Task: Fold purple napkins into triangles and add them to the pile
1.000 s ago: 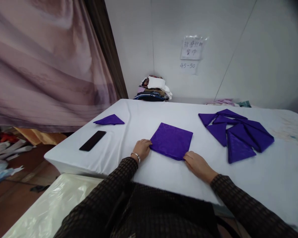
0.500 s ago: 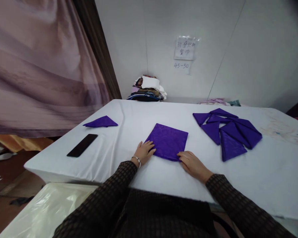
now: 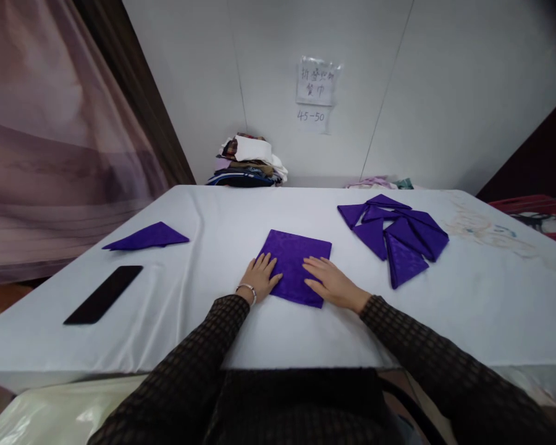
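A purple cloth napkin (image 3: 293,272), folded to a square, lies flat on the white tablecloth in front of me. My left hand (image 3: 260,278) rests on its left edge, fingers spread and pointing away from me. On the napkin's right side lies my right hand (image 3: 328,281), palm down, with its fingers stretched out across the cloth. Neither hand grips anything. A group of purple napkins folded into triangles (image 3: 405,253) overlaps to the right. One more folded purple napkin (image 3: 149,236) lies to the left.
A flat black rectangular object (image 3: 104,295) lies on the left of the table (image 3: 204,334). Behind the table's far edge is a pile of folded cloths (image 3: 252,162). Handwritten paper signs (image 3: 315,83) hang on the wall. A pink curtain (image 3: 65,154) hangs at left.
My right hand has moved from the napkin's near right corner onto its right side, fingers now flat. My left hand has spread further over the left edge. The camera view has shifted right.
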